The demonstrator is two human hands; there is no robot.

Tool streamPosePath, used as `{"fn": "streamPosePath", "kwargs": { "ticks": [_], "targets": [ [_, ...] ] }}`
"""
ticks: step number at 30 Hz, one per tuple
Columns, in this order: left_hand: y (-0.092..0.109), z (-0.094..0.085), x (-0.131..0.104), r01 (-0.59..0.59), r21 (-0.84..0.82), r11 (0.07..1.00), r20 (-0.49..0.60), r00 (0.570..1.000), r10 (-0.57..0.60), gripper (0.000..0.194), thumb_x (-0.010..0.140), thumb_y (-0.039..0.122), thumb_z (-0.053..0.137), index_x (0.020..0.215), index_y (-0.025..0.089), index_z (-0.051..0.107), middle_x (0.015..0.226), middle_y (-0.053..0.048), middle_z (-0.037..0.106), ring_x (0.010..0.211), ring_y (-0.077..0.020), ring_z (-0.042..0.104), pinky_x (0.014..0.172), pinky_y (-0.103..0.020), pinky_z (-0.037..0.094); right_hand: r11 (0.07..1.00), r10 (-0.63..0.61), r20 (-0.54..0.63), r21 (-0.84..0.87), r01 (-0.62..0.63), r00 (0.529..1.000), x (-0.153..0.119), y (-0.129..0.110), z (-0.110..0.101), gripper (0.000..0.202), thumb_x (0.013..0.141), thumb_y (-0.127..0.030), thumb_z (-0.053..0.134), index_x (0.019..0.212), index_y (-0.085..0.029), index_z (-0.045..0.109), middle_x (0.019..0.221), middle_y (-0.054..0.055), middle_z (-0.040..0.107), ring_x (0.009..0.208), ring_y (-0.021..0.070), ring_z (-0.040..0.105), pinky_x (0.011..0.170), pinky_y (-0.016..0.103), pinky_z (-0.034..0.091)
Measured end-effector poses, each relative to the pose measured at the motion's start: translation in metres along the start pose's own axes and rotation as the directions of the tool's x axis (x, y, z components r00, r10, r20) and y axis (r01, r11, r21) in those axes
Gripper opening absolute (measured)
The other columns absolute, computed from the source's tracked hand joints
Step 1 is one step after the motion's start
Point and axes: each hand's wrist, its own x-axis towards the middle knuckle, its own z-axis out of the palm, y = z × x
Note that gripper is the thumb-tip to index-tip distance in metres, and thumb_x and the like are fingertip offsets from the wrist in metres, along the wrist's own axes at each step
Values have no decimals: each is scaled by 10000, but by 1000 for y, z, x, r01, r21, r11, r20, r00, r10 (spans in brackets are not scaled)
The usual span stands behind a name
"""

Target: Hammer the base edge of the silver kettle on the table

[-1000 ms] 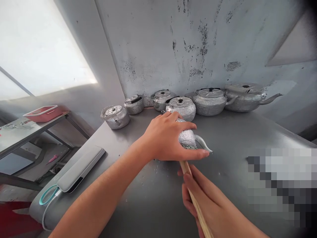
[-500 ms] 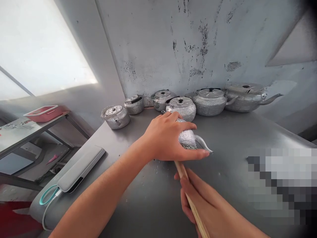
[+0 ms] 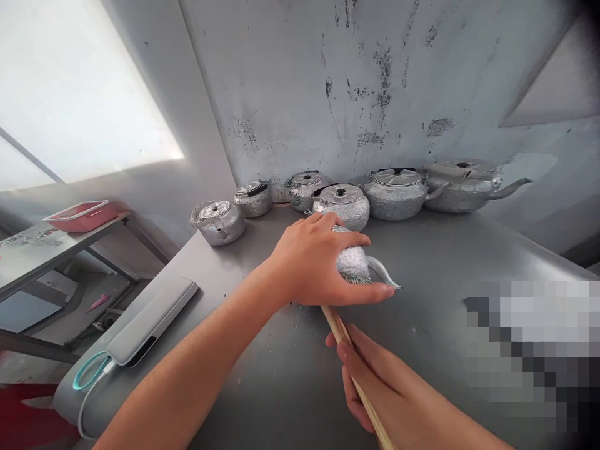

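My left hand [image 3: 319, 262] lies over a small silvery teapot [image 3: 352, 262], its fingers and thumb spread around the body, with the curved spout sticking out to the right. Most of the teapot is hidden under the palm. Below it, my right hand [image 3: 370, 372] is closed around a pale wooden stick [image 3: 338, 325]. The stick's upper end disappears beneath my left hand, so its contact with the teapot cannot be seen.
Several silvery kettles, among them a small one [image 3: 218, 222] and a large one [image 3: 462, 184], line the back of the grey table [image 3: 281, 387]. A power bank [image 3: 152, 322] with a cable lies left. A pink basket [image 3: 84, 215] rests on a side shelf.
My right hand and the stick have shifted slightly left and down. My left hand still covers the teapot in nearly the same place.
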Motion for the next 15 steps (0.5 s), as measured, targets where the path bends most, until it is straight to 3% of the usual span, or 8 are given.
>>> {"fn": "streamPosePath", "kwargs": {
  "ticks": [2,8,15],
  "targets": [
    [0,0,0,-1,0,1000,-2,1000,1,704,789,790,632,1320,331,689,1254,-96,597,1159,-317,581,1025,-512,449,998,52,3,-29,-52,999,1,0,-1,542,1011,-702,271,816,-239,475,630,-56,478,415,75,411,400,207,406],
    [1,-1,-1,-12,3,1000,-1,1000,12,680,800,771,639,1319,334,686,1239,-92,600,1187,-303,568,1029,-504,449,998,56,84,-38,-53,995,3,4,-4,537,1006,-714,264,885,-240,485,640,-53,493,442,84,433,434,211,457],
    [8,3,-2,-9,54,999,-15,1000,10,706,803,776,625,1343,323,676,1389,-123,560,1257,-324,544,1038,-527,444,997,29,57,-68,-25,998,4,0,0,497,1022,-685,264,922,-248,478,662,-53,496,440,82,420,412,203,422]
  ]
}}
